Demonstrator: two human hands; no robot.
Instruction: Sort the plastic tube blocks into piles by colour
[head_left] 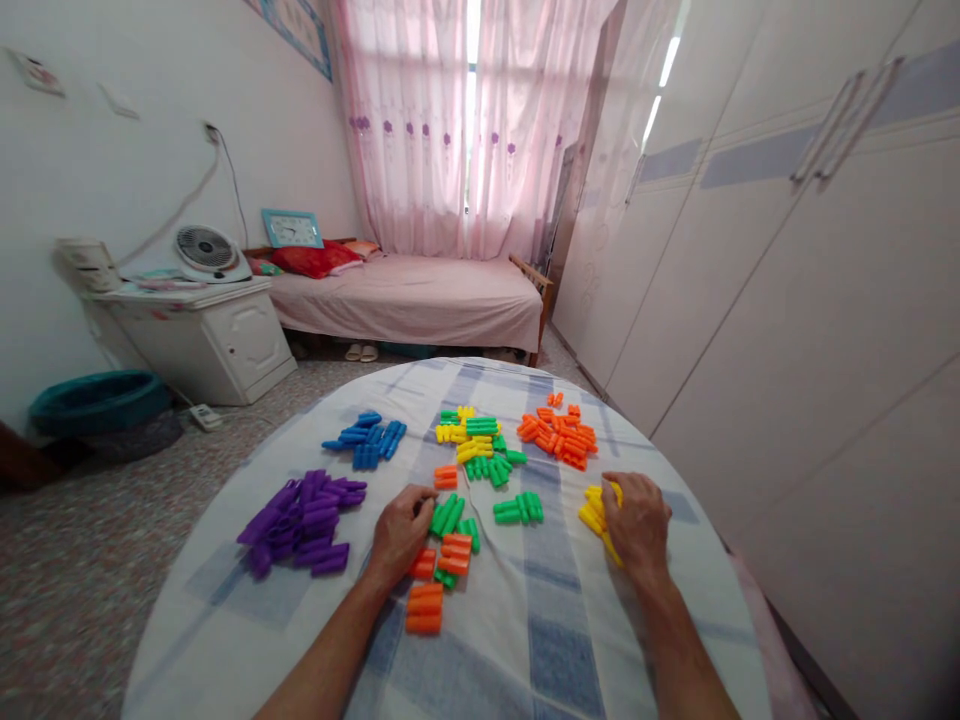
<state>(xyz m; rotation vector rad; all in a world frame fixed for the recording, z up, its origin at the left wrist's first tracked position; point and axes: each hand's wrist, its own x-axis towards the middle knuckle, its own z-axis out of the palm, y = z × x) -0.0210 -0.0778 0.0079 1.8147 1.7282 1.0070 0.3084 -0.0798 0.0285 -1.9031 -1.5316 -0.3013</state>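
Pink curtains (416,170) hang behind a low bed (420,295), and a pale wardrobe (750,260) lines the right side of the room. On the round, cloth-covered bench (491,665), plastic tube-shaped pieces lie mostly grouped by colour, presumably so that like stays with like: purple pieces (319,520) at the left, blue pieces (365,457) beyond them, an orange heap (559,437) at the far right. At the middle, a green-and-yellow cluster (474,445) is mixed. The left hand (403,535) rests with fingers curled at the edge of some green pieces (448,514), near orange blocks (424,610); whether it pinches one, I cannot tell. The right hand (637,525) bends over yellow pieces (592,510), fingers cupped along their side, perhaps to keep them gathered; its hidden fingertips leave the grip uncertain.
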